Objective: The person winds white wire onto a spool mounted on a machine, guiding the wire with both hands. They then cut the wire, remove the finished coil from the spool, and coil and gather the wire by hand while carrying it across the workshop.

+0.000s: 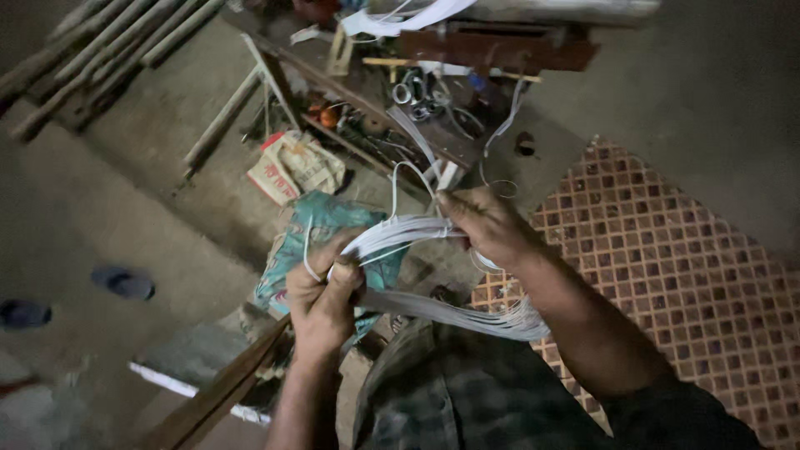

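Note:
I hold a coil of thin white strips (433, 310) in front of my chest with both hands. My left hand (321, 302) is closed on the coil's left end, where the strips bunch together. My right hand (487, 227) pinches the strips at the top right, and a loose strip end (410, 171) curls up above it. The lower part of the coil sweeps under my right forearm. A teal patterned bag (321, 223) lies on the floor just behind the coil.
A low wooden bench (367, 108) with tools, metal rings and scraps stands ahead. A printed sack (293, 167) lies beside it. Bamboo poles (100, 50) lie at the far left. A chequered brown mat (667, 250) covers the floor at right. Sandals (123, 282) sit at left.

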